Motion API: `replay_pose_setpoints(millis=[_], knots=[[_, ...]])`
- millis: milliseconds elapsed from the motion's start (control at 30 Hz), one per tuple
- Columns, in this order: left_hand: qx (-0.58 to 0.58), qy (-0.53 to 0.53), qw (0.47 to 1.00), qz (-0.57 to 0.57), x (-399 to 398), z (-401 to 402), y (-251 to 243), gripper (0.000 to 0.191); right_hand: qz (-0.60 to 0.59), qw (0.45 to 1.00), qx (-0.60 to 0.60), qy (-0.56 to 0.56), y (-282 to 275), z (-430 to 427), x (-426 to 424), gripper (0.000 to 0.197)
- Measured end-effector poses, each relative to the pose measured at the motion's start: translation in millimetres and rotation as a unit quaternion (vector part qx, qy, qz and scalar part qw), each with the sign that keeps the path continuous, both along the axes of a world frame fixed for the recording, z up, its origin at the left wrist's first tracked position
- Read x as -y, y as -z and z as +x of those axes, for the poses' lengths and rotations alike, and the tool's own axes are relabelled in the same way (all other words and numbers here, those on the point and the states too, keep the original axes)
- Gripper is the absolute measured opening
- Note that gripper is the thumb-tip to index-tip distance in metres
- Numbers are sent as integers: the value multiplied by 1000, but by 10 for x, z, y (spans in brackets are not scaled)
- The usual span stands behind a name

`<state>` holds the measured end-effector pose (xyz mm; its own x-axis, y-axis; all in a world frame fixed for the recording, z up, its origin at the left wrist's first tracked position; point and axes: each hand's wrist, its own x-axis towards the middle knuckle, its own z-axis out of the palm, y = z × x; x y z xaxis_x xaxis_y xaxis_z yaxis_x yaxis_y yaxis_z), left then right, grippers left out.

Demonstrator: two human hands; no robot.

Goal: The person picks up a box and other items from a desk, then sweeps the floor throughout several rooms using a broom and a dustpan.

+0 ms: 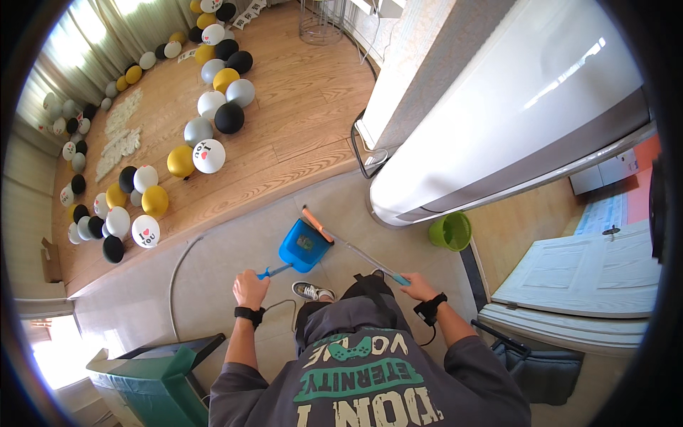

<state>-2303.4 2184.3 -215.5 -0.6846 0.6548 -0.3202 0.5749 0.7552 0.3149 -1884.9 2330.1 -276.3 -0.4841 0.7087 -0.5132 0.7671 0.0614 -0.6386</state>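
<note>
My left hand is closed around the handle of a blue long-handled dustpan, which is on or just above the tiled floor ahead of my feet. In my right hand is the blue-green grip of a broom with a pale shaft. Its narrow orange head lies along the dustpan's far right edge; whether the two touch, I cannot tell. Inside the pan is a dull patch, too small to identify. Both wrists wear black straps with small devices.
Beyond stands a low wooden platform with garlands of balloons. On the right are a white cylindrical appliance, a green plastic basket, a white door and a dark folding chair. A cable crosses the floor at left.
</note>
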Motion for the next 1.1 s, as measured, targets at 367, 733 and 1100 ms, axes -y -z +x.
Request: replay_pose_setpoints(millis=[367, 733, 1100], knots=[[-22, -135, 991, 7, 701, -436, -136, 31, -123, 961, 109, 222, 542, -1112, -1417, 16], [-35, -263, 964, 1, 1100, -521, 21, 31, 62, 915, 114, -381, 66, -1762, -571, 22], [-37, -314, 945, -85, 1125, -355, -6, 34, 28, 925, 24, -377, -65, -2319, -1245, 44]])
